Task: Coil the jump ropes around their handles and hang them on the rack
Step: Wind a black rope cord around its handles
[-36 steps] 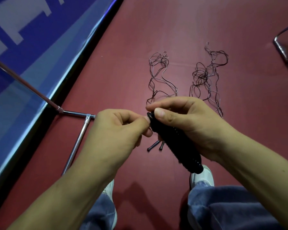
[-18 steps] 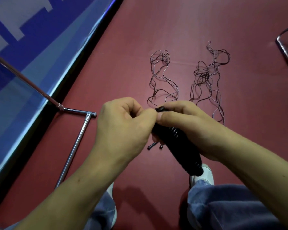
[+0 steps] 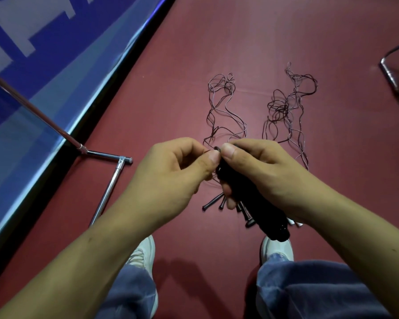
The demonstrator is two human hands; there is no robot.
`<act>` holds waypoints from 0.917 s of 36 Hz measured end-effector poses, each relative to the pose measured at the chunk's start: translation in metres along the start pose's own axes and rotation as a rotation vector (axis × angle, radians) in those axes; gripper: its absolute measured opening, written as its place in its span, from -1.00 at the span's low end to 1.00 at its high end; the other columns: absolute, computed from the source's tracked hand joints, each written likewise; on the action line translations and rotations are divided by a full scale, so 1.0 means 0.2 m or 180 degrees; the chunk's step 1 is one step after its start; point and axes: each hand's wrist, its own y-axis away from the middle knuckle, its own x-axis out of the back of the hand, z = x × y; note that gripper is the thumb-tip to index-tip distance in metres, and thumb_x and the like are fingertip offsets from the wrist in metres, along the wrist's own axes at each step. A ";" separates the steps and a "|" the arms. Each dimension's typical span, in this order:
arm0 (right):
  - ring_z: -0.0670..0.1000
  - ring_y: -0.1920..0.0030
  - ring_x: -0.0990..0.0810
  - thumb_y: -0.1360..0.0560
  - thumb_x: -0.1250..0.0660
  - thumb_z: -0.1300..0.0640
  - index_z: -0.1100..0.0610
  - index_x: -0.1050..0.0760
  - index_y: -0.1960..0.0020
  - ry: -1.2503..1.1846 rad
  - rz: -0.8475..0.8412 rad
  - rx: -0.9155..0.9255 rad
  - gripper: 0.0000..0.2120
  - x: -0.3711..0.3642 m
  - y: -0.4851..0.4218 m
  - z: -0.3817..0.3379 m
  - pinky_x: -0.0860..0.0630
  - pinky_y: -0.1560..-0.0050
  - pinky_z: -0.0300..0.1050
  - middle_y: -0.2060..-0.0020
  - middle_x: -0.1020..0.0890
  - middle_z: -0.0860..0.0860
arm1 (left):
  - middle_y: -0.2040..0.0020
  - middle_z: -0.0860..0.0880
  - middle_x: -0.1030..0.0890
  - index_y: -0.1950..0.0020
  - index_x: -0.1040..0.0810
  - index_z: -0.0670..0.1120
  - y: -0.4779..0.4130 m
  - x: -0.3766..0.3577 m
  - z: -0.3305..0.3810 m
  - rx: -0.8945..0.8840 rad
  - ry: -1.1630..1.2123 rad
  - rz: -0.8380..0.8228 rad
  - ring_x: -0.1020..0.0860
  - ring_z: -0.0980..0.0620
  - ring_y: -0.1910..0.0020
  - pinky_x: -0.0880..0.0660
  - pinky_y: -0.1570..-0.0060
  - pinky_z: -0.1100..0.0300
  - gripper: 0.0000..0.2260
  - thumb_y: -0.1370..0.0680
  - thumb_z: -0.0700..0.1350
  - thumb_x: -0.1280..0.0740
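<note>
My right hand (image 3: 260, 173) grips a pair of black jump rope handles (image 3: 263, 208), which slant down to the right above the floor. My left hand (image 3: 175, 173) pinches the thin dark rope (image 3: 206, 151) right at the handles' top end, thumb against my right thumb. Two loose tangles of thin rope lie on the red floor beyond my hands: one in the middle (image 3: 221, 107), one to its right (image 3: 288, 107). Slim dark handle ends (image 3: 213, 201) of other ropes lie on the floor under my hands. The chrome rack's base (image 3: 111, 178) stands at the left.
A blue and white wall panel (image 3: 44, 65) with a black edge runs along the left. A chrome chair leg (image 3: 392, 72) shows at the right edge. My white shoes (image 3: 145, 252) and jeans are at the bottom. Red floor lies all around.
My left hand rose to the top end of the handles and now pinches the rope there. The right hand tilted the handles slightly and came nearer.
</note>
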 end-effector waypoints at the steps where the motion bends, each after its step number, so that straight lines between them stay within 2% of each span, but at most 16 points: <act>1: 0.18 0.40 -0.57 -0.65 -0.22 -0.04 0.25 -0.52 0.01 0.0002 -0.0041 -0.0043 -0.66 0.00 0.00 0.00 -0.52 0.33 0.01 0.33 -0.59 0.16 | 0.39 0.03 -0.60 0.20 -0.64 -0.07 -0.01 0.00 0.00 -0.0018 -0.0035 0.0057 -0.44 0.13 0.44 -0.36 0.28 0.14 -0.78 -0.56 0.04 -0.44; 4: 0.12 0.44 -0.53 -0.62 -0.20 -0.12 0.27 -0.49 -0.02 0.0050 -0.0132 -0.0277 -0.58 -0.02 0.01 0.00 -0.46 0.41 -0.09 0.32 -0.60 0.14 | 0.41 -0.05 -0.60 0.26 -0.62 -0.11 -0.02 0.01 0.00 0.0075 0.0164 0.0088 -0.43 0.06 0.42 -0.33 0.28 0.13 -0.76 -0.48 0.03 -0.49; 6: 0.09 0.46 -0.51 -0.59 -0.20 -0.18 0.30 -0.47 -0.05 0.0025 -0.0159 -0.0403 -0.51 -0.03 0.01 0.00 -0.44 0.44 -0.14 0.33 -0.60 0.11 | 0.43 -0.09 -0.56 0.32 -0.59 -0.12 -0.02 0.01 0.00 0.0161 0.0406 0.0086 -0.39 0.03 0.42 -0.31 0.30 0.14 -0.77 -0.42 0.02 -0.45; 8: 0.08 0.46 -0.52 -0.56 -0.23 -0.24 0.29 -0.48 -0.07 0.0120 -0.0145 -0.0423 -0.45 -0.04 0.00 0.01 -0.45 0.43 -0.12 0.34 -0.60 0.07 | 0.43 -0.07 -0.54 0.35 -0.58 -0.10 -0.03 0.00 -0.01 0.0167 0.0376 0.0164 -0.39 0.06 0.42 -0.32 0.27 0.13 -0.77 -0.42 0.01 -0.43; 10: 0.10 0.45 -0.55 -0.52 -0.33 -0.28 0.21 -0.48 0.01 0.0342 -0.0109 -0.0405 -0.49 -0.05 0.00 0.02 -0.47 0.43 -0.08 0.36 -0.61 0.04 | 0.44 -0.01 -0.53 0.36 -0.58 -0.07 -0.04 0.00 -0.02 0.0161 0.0350 0.0294 -0.40 0.07 0.42 -0.32 0.24 0.11 -0.78 -0.42 0.02 -0.41; 13: 0.10 0.45 -0.57 -0.38 -0.52 -0.15 0.23 -0.47 0.03 0.0626 -0.0066 -0.0430 -0.52 -0.07 0.00 0.01 -0.52 0.41 -0.02 0.38 -0.60 0.04 | 0.42 0.01 -0.55 0.33 -0.59 -0.07 -0.05 -0.01 -0.04 0.0110 0.0299 0.0467 -0.41 0.07 0.41 -0.35 0.22 0.07 -0.79 -0.43 0.03 -0.41; 16: 0.08 0.48 -0.57 -0.40 -0.59 0.01 0.30 -0.47 -0.02 0.0761 -0.0036 -0.0501 -0.55 -0.08 0.00 0.01 -0.53 0.41 0.00 0.41 -0.57 0.04 | 0.40 -0.03 -0.57 0.29 -0.59 -0.13 -0.05 -0.01 -0.04 0.0009 0.0426 0.0631 -0.41 0.05 0.39 -0.37 0.24 0.05 -0.76 -0.45 0.01 -0.40; 21: 0.08 0.47 -0.57 -0.51 -0.50 0.06 0.32 -0.51 0.03 0.0840 -0.0032 -0.0592 -0.68 -0.11 0.01 0.03 -0.55 0.39 -0.02 0.44 -0.56 0.01 | 0.40 -0.05 -0.52 0.27 -0.54 -0.22 -0.06 0.00 -0.01 -0.0087 0.0804 0.0998 -0.41 0.01 0.35 -0.40 0.25 0.12 -0.75 -0.59 -0.19 -0.39; 24: 0.05 0.50 -0.55 -0.55 -0.44 0.07 0.37 -0.49 0.05 0.0858 -0.0071 -0.0632 -0.66 -0.13 0.01 0.02 -0.52 0.43 -0.09 0.49 -0.53 0.01 | 0.41 -0.04 -0.52 0.30 -0.56 -0.15 -0.07 0.00 0.01 -0.0210 0.0854 0.1045 -0.39 0.02 0.38 -0.40 0.27 0.11 -0.77 -0.55 -0.16 -0.42; 28: 0.07 0.50 -0.53 -0.54 -0.43 -0.08 0.36 -0.46 0.09 0.0829 -0.0116 -0.0738 -0.53 -0.17 0.02 0.03 -0.53 0.40 -0.04 0.49 -0.54 0.05 | 0.42 0.03 -0.51 0.29 -0.57 -0.11 -0.06 0.01 0.00 -0.0276 0.0662 0.0736 -0.39 0.03 0.37 -0.40 0.29 0.10 -0.82 -0.48 -0.06 -0.40; 30: 0.09 0.50 -0.54 -0.52 -0.40 -0.17 0.35 -0.45 0.12 0.0834 -0.0042 -0.0815 -0.47 -0.17 0.03 0.03 -0.54 0.39 0.00 0.49 -0.55 0.07 | 0.40 0.00 -0.52 0.28 -0.59 -0.12 -0.06 0.03 -0.02 -0.0243 0.0517 0.0494 -0.41 -0.01 0.35 -0.41 0.26 0.07 -0.81 -0.48 -0.05 -0.41; 33: 0.08 0.51 -0.58 -0.55 -0.36 -0.15 0.33 -0.42 0.19 0.1037 0.0169 -0.0775 -0.48 -0.15 0.02 0.02 -0.56 0.39 -0.01 0.49 -0.57 0.08 | 0.37 -0.06 -0.55 0.26 -0.60 -0.13 -0.06 0.06 -0.04 -0.0243 0.0532 0.0398 -0.41 -0.06 0.33 -0.40 0.27 0.08 -0.81 -0.52 -0.09 -0.42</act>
